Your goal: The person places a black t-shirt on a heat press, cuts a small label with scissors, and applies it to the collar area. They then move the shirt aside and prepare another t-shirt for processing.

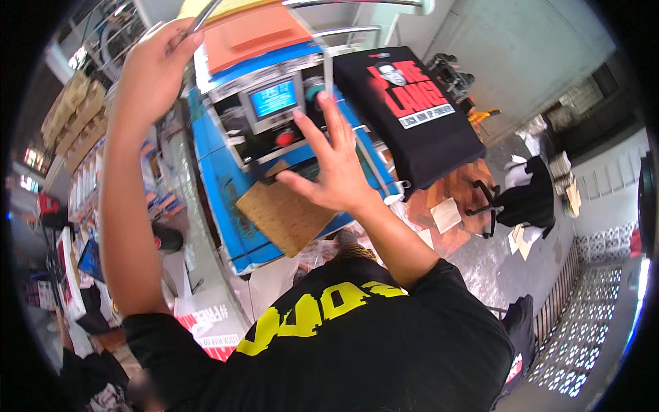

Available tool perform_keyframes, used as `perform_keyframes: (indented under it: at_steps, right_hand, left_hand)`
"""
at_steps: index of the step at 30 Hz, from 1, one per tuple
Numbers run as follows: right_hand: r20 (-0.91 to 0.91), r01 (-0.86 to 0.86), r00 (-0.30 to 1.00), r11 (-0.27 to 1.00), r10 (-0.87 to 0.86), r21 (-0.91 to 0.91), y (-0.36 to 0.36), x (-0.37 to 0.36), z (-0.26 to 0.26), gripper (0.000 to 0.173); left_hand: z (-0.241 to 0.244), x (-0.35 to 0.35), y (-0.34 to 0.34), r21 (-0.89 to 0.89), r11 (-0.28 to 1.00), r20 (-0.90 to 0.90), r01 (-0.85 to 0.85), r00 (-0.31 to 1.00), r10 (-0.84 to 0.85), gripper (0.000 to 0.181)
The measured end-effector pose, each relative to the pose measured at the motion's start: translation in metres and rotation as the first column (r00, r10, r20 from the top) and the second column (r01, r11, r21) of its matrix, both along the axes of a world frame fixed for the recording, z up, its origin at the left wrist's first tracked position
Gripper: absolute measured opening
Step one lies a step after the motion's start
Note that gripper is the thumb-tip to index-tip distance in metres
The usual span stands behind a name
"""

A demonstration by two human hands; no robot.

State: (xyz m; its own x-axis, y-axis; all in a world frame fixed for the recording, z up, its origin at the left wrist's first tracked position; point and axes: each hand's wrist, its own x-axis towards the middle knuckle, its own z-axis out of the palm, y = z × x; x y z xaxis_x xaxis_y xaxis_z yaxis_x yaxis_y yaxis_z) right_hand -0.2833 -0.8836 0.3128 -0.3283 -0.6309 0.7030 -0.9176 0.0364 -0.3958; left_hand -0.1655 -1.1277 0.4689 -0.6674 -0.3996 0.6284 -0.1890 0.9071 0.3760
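Observation:
A blue heat press machine stands before me, with a lit display and a red button on its control panel. My left hand is raised at the upper left, closed around a metal bar or handle. Fingers spread, my right hand hovers at the panel, its fingertips near the display's lower right corner; whether they touch is unclear. A brown board or sheet lies on the machine's lower front. To the right, a black printed T-shirt is spread over a flat support.
Stacked brown cartons and packed goods stand on the left. At the right are an office chair draped with black cloth and loose papers on the floor. Printed sheets lie at lower left, where another person is partly visible.

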Motion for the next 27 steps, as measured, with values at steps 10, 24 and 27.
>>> perform_keyframes:
  at_steps: [10,24,27]
  right_hand:
    - [0.02,0.763,0.607,0.589,-0.795,0.266,0.252,-0.334,-0.157,0.04]
    - [0.756,0.485,0.33,0.788,-0.565,0.378,0.38,-0.525,-0.176,0.033]
    - [0.988,0.132,0.153,0.991,-0.017,-0.004,0.351,-0.535,-0.134,0.024]
  left_hand:
    - [0.022,-0.091,-0.011,-0.138,0.972,0.505,-0.192,0.83,0.236,0.036]
    - [-0.377,-0.233,0.389,0.945,-0.168,0.297,-0.279,0.95,0.094,0.05]
    - [-0.407,-0.23,0.383,0.92,-0.368,0.206,-0.137,0.966,0.156,0.053]
